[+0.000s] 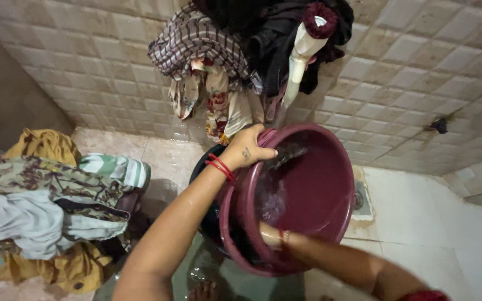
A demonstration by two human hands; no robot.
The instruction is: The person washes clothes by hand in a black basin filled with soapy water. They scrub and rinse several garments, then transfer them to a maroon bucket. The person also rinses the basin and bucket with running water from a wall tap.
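1. We see no package, label or sign anywhere; the plainest markers are colour and shape: one round maroon basin [308,189] at the centre, tilted toward us, and a cream tap pipe [299,61] at 12 o'clock with a maroon cloth [320,19] bunched over its top.
2. Our left hand [246,149] grasps the basin's rim at its 10 o'clock edge, fingers curled over the lip; red threads circle that wrist.
3. Our right hand [269,234] reaches inside the basin at its 7 o'clock side. It is sunk in the shadow and water there, so we cannot tell whether it is clenched or loose.
4. A dark tub [210,223] sits behind and under the basin, mostly hidden; only its left edge shows.
5. One heap of clothes [51,206] lies at 9 o'clock, cut off by the frame; we count about five pieces: mustard, floral, grey, and green striped.
6. More garments hang over the tap at 12 o'clock, checked, flowered and black, their number unclear.
7. A floor drain [359,199] peeks out at 3 o'clock of the basin.
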